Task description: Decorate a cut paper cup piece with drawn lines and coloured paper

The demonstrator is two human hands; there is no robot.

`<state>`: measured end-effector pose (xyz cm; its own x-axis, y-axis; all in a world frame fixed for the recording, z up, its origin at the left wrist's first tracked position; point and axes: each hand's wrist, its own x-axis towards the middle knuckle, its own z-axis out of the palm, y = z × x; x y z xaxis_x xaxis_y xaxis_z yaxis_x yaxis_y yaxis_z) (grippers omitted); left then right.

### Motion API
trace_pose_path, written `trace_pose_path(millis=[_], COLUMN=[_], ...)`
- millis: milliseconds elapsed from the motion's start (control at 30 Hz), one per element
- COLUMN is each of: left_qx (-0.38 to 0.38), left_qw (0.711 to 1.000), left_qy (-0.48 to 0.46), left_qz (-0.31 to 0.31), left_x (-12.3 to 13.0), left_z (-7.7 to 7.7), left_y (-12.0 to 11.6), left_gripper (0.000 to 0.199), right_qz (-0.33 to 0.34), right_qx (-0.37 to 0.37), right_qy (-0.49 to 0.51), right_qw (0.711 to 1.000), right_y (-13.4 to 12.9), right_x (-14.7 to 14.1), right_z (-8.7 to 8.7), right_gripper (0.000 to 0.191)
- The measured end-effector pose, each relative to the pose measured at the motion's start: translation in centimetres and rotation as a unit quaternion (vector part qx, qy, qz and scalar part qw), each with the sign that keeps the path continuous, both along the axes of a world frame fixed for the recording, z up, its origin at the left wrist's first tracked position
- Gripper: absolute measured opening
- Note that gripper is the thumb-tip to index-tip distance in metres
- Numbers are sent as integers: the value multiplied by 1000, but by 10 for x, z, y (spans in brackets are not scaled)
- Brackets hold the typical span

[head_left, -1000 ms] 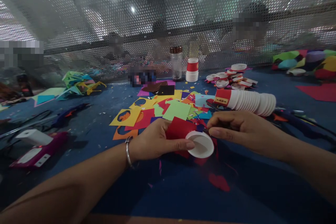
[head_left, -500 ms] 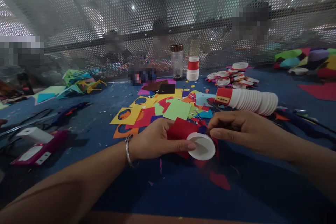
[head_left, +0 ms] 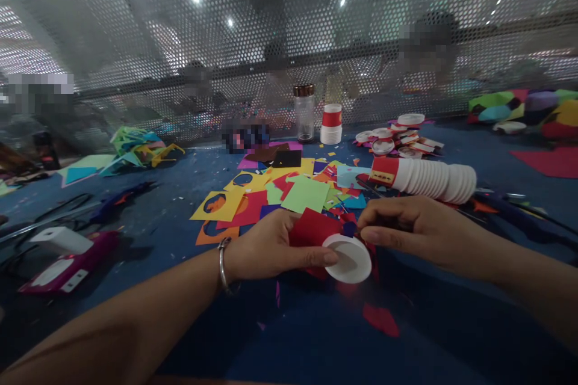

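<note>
My left hand [head_left: 275,246] is closed on a sheet of red paper [head_left: 316,227] and a round, shallow white paper cup base [head_left: 350,260]. Its thumb presses on the rim of the cup base, and the red paper sits behind it. At the far edge of these pieces, my right hand [head_left: 401,225] is closed in a pinch. What its fingers hold, if anything, is hidden. A silver bangle [head_left: 223,261] circles my left wrist. Just beyond the right hand lies a stack of white paper cups [head_left: 433,179] on its side, with a red cup at its left end.
Cut coloured paper [head_left: 304,194] spreads over the blue table beyond my hands. A glass bottle [head_left: 304,117], upright cups [head_left: 332,126] and a pile of cut cup pieces [head_left: 401,138] stand farther back. Glue guns [head_left: 120,201] lie at both sides, with a purple power strip [head_left: 74,261] at left.
The view has tilted up slightly, so everything sits a little lower. Both hands keep nearly the same pose around the red paper and cup base.
</note>
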<state>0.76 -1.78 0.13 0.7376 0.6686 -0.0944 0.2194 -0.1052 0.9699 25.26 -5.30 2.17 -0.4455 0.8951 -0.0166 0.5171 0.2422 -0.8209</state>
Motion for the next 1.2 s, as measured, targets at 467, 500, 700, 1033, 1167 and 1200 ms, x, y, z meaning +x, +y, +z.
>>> trace_pose_path(millis=[467, 500, 700, 1033, 1167, 1200], left_qx=[42, 50, 36, -34, -48, -57], left_qw=[986, 983, 988, 997, 995, 993], left_qy=[24, 17, -9, -23, -44, -60], left_qz=[158, 174, 148, 60, 76, 86], left_x=[-1, -1, -3, 4, 8, 9], left_z=[-2, -3, -2, 2, 0, -1], left_y=[1, 2, 4, -3, -4, -4], left_gripper=[55, 57, 47, 30, 34, 36], right_qz=[-54, -58, -123, -82, -65, -65], right_qx=[34, 37, 38, -72, -113, -117], right_qy=[11, 13, 59, 149, 161, 163], right_qw=[998, 998, 990, 983, 978, 978], right_y=[2, 3, 7, 0, 0, 0], right_x=[-4, -3, 2, -10, -12, -12], right_z=[6, 6, -4, -8, -13, -13], right_gripper=[42, 42, 45, 47, 44, 44])
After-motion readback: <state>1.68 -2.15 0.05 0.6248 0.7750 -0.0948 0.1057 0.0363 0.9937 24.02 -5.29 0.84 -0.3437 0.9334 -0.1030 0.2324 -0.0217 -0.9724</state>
